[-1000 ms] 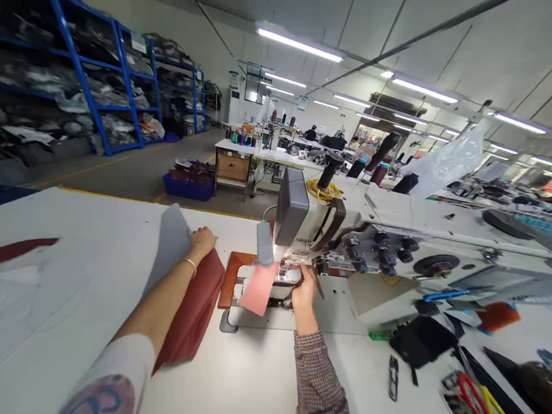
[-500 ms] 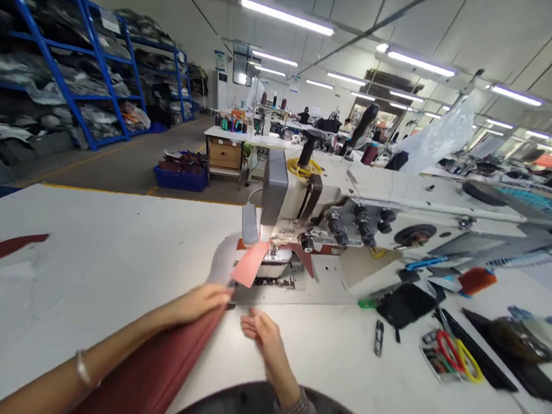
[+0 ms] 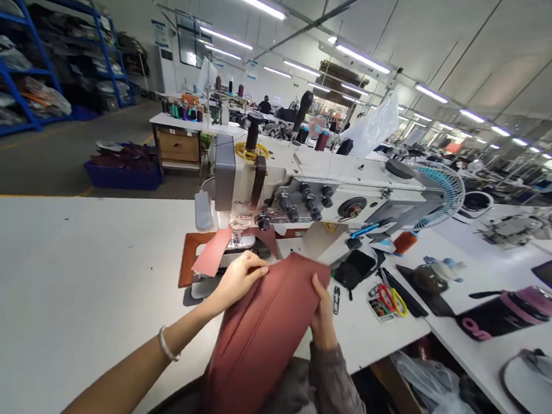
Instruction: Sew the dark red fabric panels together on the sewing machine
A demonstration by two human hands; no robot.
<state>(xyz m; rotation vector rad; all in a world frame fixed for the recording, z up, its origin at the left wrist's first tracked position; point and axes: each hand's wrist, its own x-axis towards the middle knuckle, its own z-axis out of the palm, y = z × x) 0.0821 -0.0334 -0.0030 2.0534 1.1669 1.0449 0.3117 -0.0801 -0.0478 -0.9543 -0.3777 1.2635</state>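
Maroon cloth panel (image 3: 257, 339) was held up above the white table (image 3: 89, 251), gripped by both hands: left hand (image 3: 237, 280) closed over its top edge, right hand (image 3: 321, 313) pinching its side, apparently to keep it clear of the sewing machine (image 3: 298, 192).

White table (image 3: 67, 266) with sewing machine (image 3: 275, 200)

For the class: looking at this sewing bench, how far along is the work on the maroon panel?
Done: the maroon panel shows a lengthwise line, possibly a seam. In hand: the left hand and right hand hold it up beside the sewing machine. Left: a pink piece and a brown frame-shaped piece lie at the needle area, apparently unattached.
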